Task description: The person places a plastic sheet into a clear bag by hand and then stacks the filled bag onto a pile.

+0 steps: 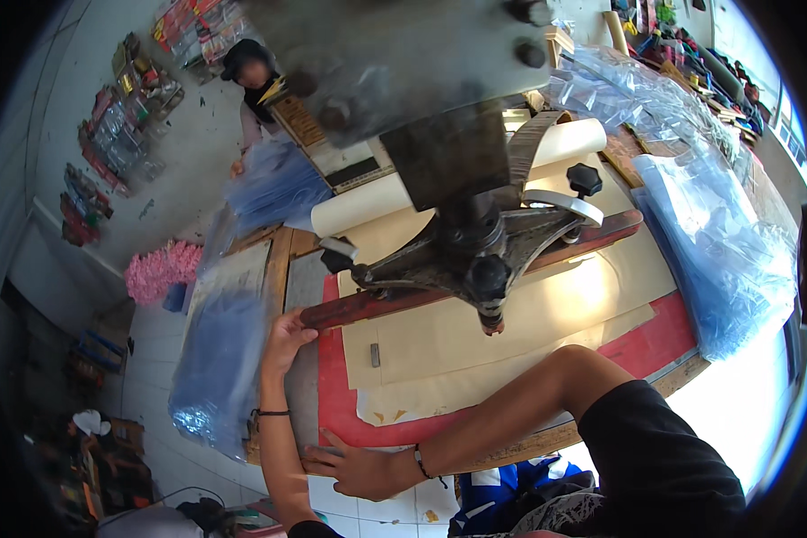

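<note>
My left hand (287, 341) is closed around the left end of a long dark-red bar (377, 307). The bar slants across the table under a dark metal press head (484, 247), which has splayed arms and black knobs. My right hand (363, 471) lies palm down at the table's front edge, fingers spread and nothing in it. Behind it, a red mat (336, 403) carries beige sheets (439, 345). A small grey metal block (375, 355) rests on the sheets near their left side. The press head hides part of the bar and the sheets.
Clear plastic sheets are piled left (215, 368) and right (717, 251) of the mat. Beige rolls (359, 206) lie behind the press. A person (255, 94) stands at the far left beside more bluish plastic (278, 184). A pink heap (163, 269) sits beyond the table's left side.
</note>
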`<state>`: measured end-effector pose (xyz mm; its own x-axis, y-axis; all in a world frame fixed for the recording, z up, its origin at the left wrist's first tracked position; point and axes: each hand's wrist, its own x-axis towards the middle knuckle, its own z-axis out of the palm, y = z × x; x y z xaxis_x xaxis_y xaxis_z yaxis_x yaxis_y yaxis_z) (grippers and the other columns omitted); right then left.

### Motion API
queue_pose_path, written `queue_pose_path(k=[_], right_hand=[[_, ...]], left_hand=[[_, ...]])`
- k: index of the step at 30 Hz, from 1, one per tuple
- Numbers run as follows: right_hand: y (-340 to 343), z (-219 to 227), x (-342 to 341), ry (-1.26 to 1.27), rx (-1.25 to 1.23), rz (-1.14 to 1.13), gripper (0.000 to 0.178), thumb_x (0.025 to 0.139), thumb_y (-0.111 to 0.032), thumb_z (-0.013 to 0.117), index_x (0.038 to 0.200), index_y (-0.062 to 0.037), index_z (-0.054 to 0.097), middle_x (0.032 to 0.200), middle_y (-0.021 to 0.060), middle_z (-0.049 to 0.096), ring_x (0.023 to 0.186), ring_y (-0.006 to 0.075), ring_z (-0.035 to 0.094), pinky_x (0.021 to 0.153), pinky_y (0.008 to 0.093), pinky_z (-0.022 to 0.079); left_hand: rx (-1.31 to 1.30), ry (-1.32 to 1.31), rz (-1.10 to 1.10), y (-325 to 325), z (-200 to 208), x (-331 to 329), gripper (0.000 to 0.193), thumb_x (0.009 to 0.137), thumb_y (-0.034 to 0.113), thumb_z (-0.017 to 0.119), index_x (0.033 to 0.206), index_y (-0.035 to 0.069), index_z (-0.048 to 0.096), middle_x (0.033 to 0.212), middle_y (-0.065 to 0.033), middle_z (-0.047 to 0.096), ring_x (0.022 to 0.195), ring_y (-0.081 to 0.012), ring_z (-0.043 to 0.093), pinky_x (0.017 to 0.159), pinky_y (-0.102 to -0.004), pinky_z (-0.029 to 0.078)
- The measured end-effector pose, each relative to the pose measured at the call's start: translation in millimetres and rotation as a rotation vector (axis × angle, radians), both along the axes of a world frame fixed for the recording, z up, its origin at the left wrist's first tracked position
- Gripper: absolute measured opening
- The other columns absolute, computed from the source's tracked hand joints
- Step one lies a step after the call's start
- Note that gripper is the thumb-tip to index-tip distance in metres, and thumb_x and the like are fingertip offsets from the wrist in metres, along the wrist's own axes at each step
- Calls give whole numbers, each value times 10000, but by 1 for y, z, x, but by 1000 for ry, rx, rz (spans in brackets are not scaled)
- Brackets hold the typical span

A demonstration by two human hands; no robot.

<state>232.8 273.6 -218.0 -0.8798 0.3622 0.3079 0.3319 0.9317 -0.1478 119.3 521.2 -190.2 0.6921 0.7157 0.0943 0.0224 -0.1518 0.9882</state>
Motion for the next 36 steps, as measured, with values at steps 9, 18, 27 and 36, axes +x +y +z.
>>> queue_pose_path(k=[9,18,27,36], right_hand=[[-1,-2,0,-3,61,-27,171,819,-273,642,789,-153,760,1431,203,441,1404,403,293,1104,691,172],[-1,-4,-3,14,62,-7,182,790,-259,644,766,-125,764,1407,237,450,1397,427,288,1077,713,169],[-1,-6,-2,46,66,-8,191,807,-271,637,767,-137,767,1419,234,438,1396,422,291,1076,701,178],[-1,-6,-3,47,63,-13,191,803,-270,637,770,-136,769,1421,235,431,1393,419,283,1073,704,176]], left_hand=[[-73,-27,68,-9,1,6,531,749,75,833,1225,-6,614,1129,-68,694,988,-141,657,924,-285,498],[-29,42,74,-11,6,9,485,742,25,824,1181,-23,624,1067,-79,706,948,-148,669,890,-292,521],[-48,45,40,-11,10,9,430,772,0,784,1172,-21,627,1018,-80,709,909,-154,668,857,-293,524],[-10,56,84,-9,8,7,455,772,-17,776,1199,-13,619,1062,-56,694,946,-124,649,862,-277,523]])
